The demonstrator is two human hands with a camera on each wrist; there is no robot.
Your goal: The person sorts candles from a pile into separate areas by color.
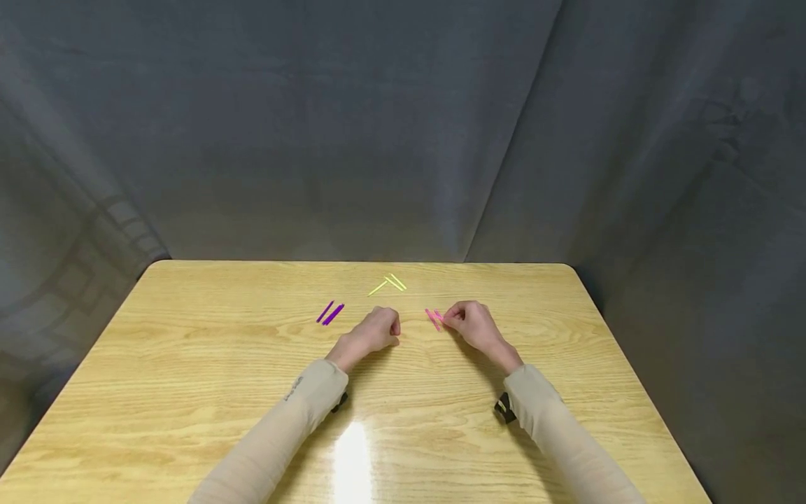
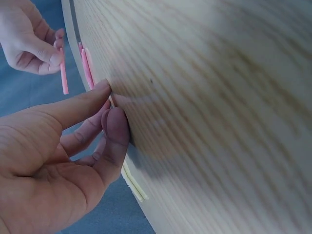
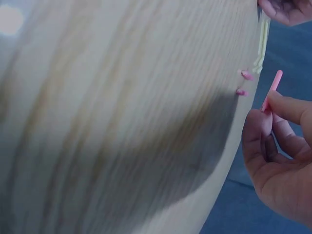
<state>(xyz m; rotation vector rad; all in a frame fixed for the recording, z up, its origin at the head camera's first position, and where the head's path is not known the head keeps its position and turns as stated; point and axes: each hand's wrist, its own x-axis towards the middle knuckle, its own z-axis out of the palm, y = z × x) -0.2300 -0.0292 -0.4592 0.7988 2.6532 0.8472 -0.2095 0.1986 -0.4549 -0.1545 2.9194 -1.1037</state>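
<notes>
My right hand (image 1: pixel 475 326) pinches a thin pink stick (image 3: pixel 276 82) between thumb and index finger, its free end sticking out past the fingertips. Just left of that hand, two more pink sticks (image 1: pixel 432 320) lie on the table. In the right wrist view the stick in my hand shows apart from those pink pieces (image 3: pixel 246 75). My left hand (image 1: pixel 376 330) rests low at the tabletop, fingers loosely curled with nothing in them. Its fingertips (image 2: pixel 117 126) come right down to the wood, and a gap shows between thumb and fingers.
Yellow sticks (image 1: pixel 395 283) lie near the table's back edge, one slanting against a parallel pair. Purple sticks (image 1: pixel 334 314) lie side by side, left of and beyond my left hand. Grey curtains (image 1: pixel 315 140) hang behind and beside the wooden table (image 1: pixel 189 350).
</notes>
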